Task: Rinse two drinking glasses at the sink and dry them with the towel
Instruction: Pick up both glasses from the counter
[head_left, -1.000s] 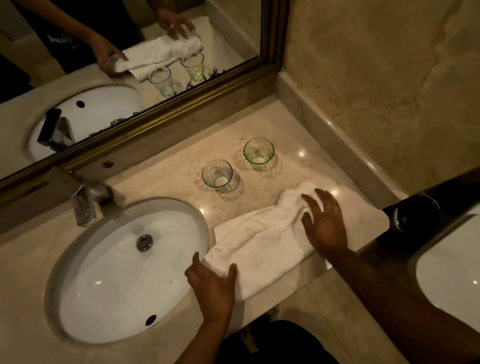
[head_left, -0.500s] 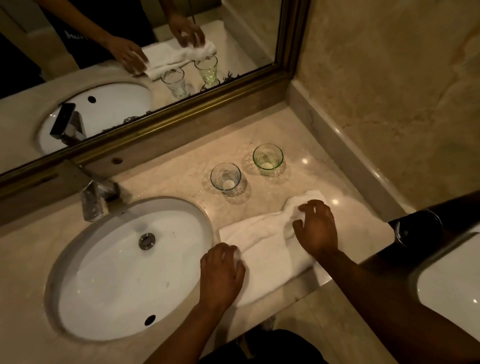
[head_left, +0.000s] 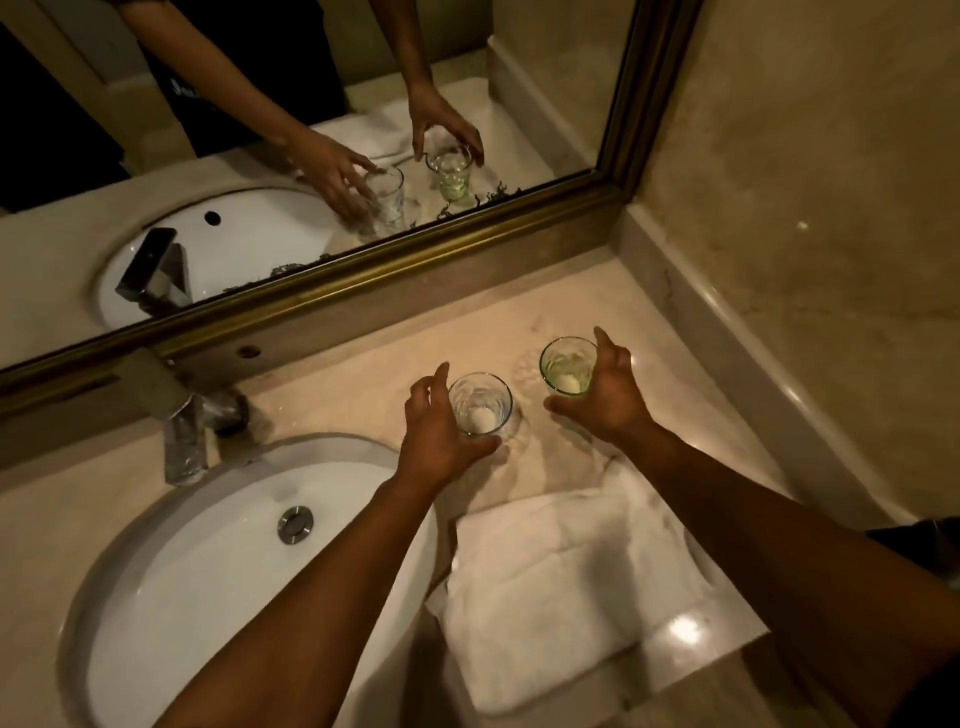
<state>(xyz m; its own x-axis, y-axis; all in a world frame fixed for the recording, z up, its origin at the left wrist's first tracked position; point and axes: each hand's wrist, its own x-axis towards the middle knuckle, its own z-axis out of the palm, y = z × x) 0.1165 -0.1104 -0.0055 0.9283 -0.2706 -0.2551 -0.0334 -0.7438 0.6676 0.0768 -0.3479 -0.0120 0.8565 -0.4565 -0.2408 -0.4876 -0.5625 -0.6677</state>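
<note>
- The left hand (head_left: 436, 436) reaches forward from 7 o'clock, forearm stretched over the sink's right rim, palm turned toward the clear glass (head_left: 480, 404); its fingers curve round the glass's left side and the thumb lies under its near edge, spread in a cupping shape; whether the skin already touches the glass cannot be told
- The right hand (head_left: 605, 395) comes in from 4 o'clock, forearm passing over the towel's far right corner; the forefinger points up along the right side of the green-tinted glass (head_left: 568, 367) and the thumb stretches out below it toward 9 o'clock, so the hand stands spread around the glass, contact uncertain
- Two glasses in all, both upright on the marble counter (head_left: 363, 379), mouths up; the green-tinted one stands at 2 o'clock from the clear one, near it but apart
- One white towel (head_left: 561, 587), folded flat, lies on the counter at 6 o'clock from the glasses, between the two forearms, its left edge just beside the basin
- One oval white sink (head_left: 208, 571) at 8 o'clock from the hands, with one metal drain (head_left: 296, 524)
- One chrome faucet (head_left: 187, 441) at 9 o'clock from the left hand
- One gilt-framed mirror (head_left: 363, 280) at 12 o'clock repeats both hands and both glasses
</note>
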